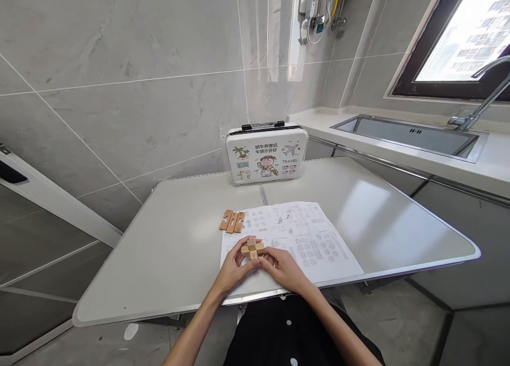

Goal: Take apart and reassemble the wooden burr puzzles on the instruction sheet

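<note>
Left hand point(234, 266): mine was curled partly closed at the lower centre of the frame, thumb and fingers gripping the wooden block cluster.
Right hand point(283, 268): I had it bent in from the other side, thumb and fingertips closed on the same cluster.
Wooden block cluster point(253, 249): it sat between my hands, low centre, square ends sticking out.
Flat wooden pieces point(232, 221): three lay side by side just beyond my left hand, at the sheet's upper-left corner.
Printed sheet point(319, 244): it spread beneath my hands and to the right, covered in diagrams.
White table point(167, 249): it filled the lower middle.
Cartoon case point(292, 159): it stood upright at centre, near the wall point(159, 116).
Sink point(410, 135): it was set at the right.
</note>
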The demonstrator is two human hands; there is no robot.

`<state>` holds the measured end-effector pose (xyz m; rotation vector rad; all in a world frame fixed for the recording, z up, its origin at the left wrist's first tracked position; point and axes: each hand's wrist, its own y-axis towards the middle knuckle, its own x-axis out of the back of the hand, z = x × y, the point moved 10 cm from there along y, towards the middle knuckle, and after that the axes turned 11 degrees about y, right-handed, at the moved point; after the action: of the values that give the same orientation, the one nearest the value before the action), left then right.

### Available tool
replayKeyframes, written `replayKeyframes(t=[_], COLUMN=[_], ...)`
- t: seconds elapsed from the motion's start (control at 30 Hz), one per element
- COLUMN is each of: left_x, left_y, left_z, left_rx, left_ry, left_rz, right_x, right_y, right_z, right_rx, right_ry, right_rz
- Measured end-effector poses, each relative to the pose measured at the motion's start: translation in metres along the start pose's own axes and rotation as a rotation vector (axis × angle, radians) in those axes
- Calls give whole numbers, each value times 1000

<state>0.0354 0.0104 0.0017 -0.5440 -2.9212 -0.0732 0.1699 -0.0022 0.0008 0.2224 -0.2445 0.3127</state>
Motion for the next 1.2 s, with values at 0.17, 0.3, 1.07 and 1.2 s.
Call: replayKeyframes(t=[0.17,0.3,1.07,1.2], left_x=[-1,-5,-13,-13], left_y=[-2,-4,-7,-8], left_z=[0,-2,-9,-10], left_rx=[-16,-10,-81,-79], left_ry=[17,80,175,188], left_rz=[-19,-4,65,49], right_x=[6,8,9,4], right_y=[0,1,1,0], right_z=[-3,-1,4,7], right_rx=[-55,-40,46,108], right_ry=[241,186,137,83], right_rz=[-2,-1,2,48])
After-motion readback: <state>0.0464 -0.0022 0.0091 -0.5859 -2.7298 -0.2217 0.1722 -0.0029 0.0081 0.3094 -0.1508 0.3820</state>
